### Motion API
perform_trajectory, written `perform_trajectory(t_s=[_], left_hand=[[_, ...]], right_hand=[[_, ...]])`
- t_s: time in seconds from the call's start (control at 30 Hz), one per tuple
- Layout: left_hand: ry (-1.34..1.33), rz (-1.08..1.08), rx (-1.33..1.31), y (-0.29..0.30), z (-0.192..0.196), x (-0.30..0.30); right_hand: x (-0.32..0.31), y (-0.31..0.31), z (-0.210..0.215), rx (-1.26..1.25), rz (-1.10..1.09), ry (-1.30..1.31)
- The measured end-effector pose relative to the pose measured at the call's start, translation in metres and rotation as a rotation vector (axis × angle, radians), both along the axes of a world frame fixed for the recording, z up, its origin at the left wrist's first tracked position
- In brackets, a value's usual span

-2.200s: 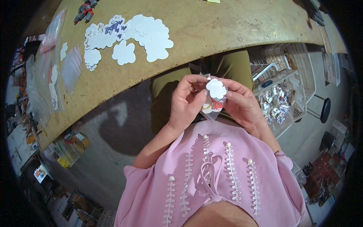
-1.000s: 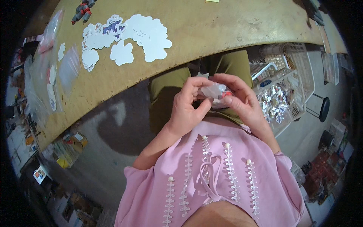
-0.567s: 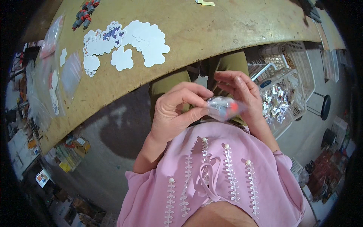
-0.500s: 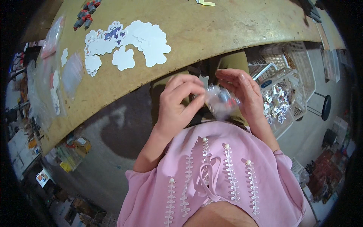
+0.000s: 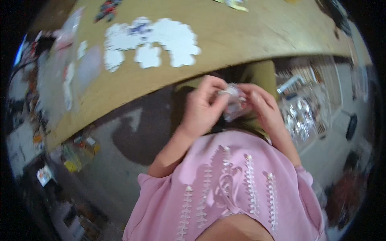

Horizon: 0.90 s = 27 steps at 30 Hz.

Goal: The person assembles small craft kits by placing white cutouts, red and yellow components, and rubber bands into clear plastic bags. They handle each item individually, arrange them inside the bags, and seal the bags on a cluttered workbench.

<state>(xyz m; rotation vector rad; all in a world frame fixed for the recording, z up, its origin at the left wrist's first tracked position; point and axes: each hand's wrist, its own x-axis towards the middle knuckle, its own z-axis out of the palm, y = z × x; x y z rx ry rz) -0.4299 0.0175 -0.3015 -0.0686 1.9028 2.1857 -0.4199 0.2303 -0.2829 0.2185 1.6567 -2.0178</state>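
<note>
A small clear plastic bag with something red and grey in it is between my hands, above my lap. My left hand is closed, its thumb and forefinger pinching the upper left edge of the bag. On the other side, my right hand has its fingers curled against the bag's right side. The view is smeared, so the contents are not sharp. Beyond the hands, white cloud-shaped cards lie on the table, one with a dark purple print.
To my right stands a white plastic basket holding many shiny small packets. Clear plastic bags lie at the table's left end. Small grey and red pieces sit at its far left. A black stool seat is beyond the basket.
My right hand has closed in on the bag, which was hanging from the left hand. The whole view has shifted, so the table and cards appear further right.
</note>
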Motion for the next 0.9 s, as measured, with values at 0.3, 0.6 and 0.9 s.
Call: perform_trajectory(t_s=[0.3, 0.6, 0.9], left_hand=[[0.506, 0.117, -0.291, -0.027, 0.043, -0.002], [0.514, 0.697, -1.299, -0.233, 0.058, -0.056], [0.217, 0.805, -1.11, -0.309, 0.019, -0.076]], right_hand=[[-0.001, 0.117, -0.036, 0.517, -0.135, 0.276], [0.091, 0.397, -0.162, 1.681, 0.475, 0.037], [0.017, 0.223, -0.099, 1.444, 0.29, 0.31]])
